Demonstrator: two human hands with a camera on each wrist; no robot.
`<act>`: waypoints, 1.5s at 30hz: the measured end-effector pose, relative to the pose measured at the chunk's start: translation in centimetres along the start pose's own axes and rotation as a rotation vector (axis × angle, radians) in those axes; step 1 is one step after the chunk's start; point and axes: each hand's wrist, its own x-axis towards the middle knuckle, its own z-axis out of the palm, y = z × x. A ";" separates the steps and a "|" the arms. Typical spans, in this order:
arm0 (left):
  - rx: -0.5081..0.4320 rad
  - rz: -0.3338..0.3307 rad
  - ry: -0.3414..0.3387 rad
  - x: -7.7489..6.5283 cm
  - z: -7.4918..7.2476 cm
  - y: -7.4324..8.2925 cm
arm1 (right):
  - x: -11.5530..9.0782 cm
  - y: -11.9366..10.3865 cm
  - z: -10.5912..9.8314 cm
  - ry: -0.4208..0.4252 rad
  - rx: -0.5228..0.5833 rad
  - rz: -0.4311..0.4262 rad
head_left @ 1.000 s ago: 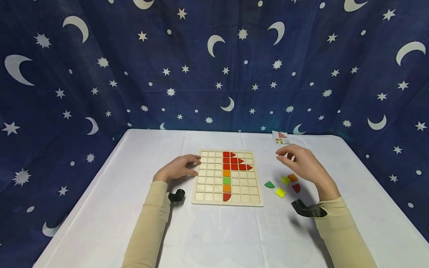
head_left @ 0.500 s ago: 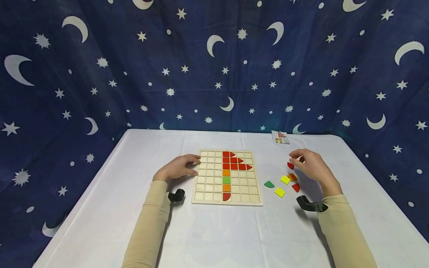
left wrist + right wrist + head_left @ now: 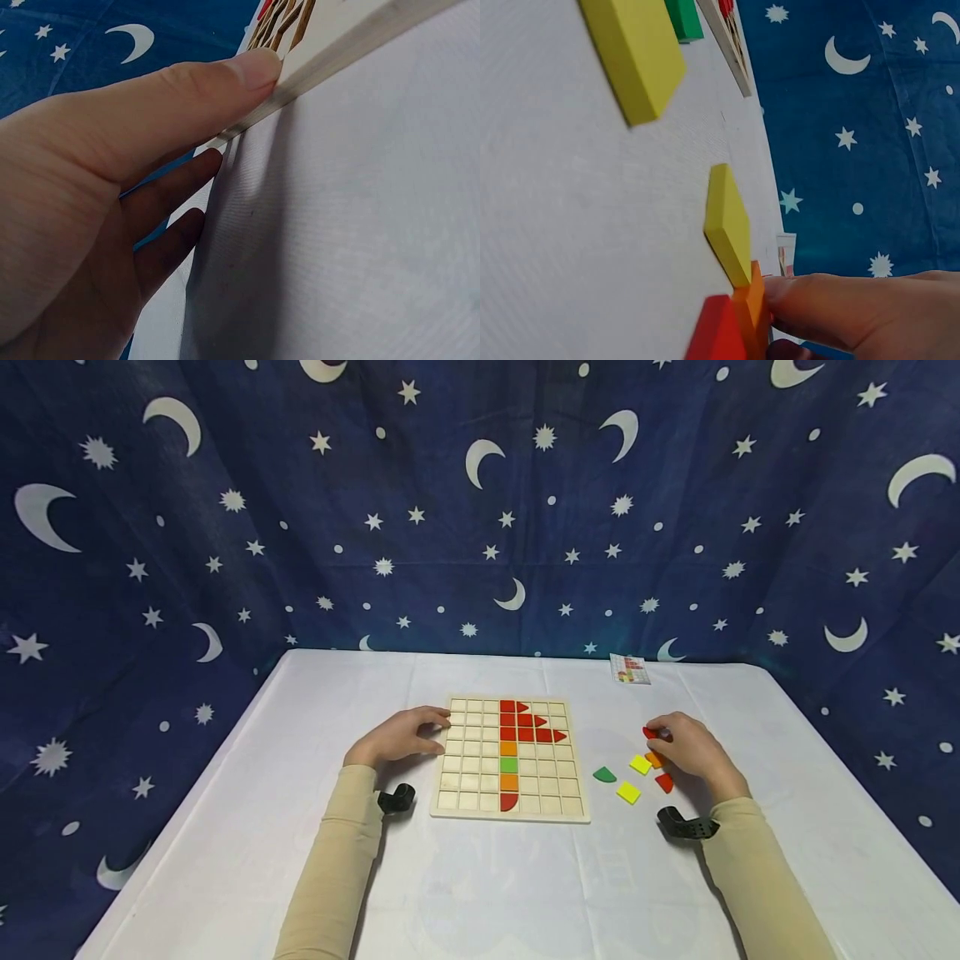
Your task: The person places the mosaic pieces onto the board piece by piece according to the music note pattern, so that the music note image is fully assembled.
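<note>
A square wooden grid board (image 3: pixel 468 817) lies in the middle of the table, with red, orange and green tiles set in its cells. My left hand (image 3: pixel 397 735) rests at its left edge, fingers loosely bent; the left wrist view shows the thumb (image 3: pixel 259 69) on the rim. To the right of the board, my right hand (image 3: pixel 693 747) pinches a red tile (image 3: pixel 648 732) with a curved edge, low over the table. Its fingertips partly cover that tile. Right below it sits an orange tile (image 3: pixel 655 760), which the right thumb (image 3: pixel 799 296) overlaps in the right wrist view.
Two yellow tiles (image 3: pixel 628 792), a green quarter-circle tile (image 3: pixel 604 774) and another red tile (image 3: pixel 664 782) lie between the board and my right hand. A small printed pattern card (image 3: pixel 630 669) lies at the back. A dark blue star-patterned cloth (image 3: pixel 420 527) hangs behind the table.
My right hand has moved right and down from beyond the loose tiles, and its fingers have closed on the red tile lying there. The left hand stays at the board's edge.
</note>
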 end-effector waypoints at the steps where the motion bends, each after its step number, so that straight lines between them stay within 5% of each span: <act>1: -0.004 0.001 0.000 0.0 0.0 0.0 | 0.0 -0.1 0.1 0.002 0.002 -0.001; 16: 0.003 0.000 0.004 0.0 0.1 -0.1 | 0.2 -1.3 0.3 0.008 -0.021 -0.044; 22: -0.004 -0.010 0.003 0.0 0.1 -0.1 | 0.3 -1.8 0.8 -0.004 -0.030 -0.129; 45: -0.005 -0.008 0.005 0.0 0.1 0.0 | 0.4 -2.2 1.4 -0.030 -0.005 -0.114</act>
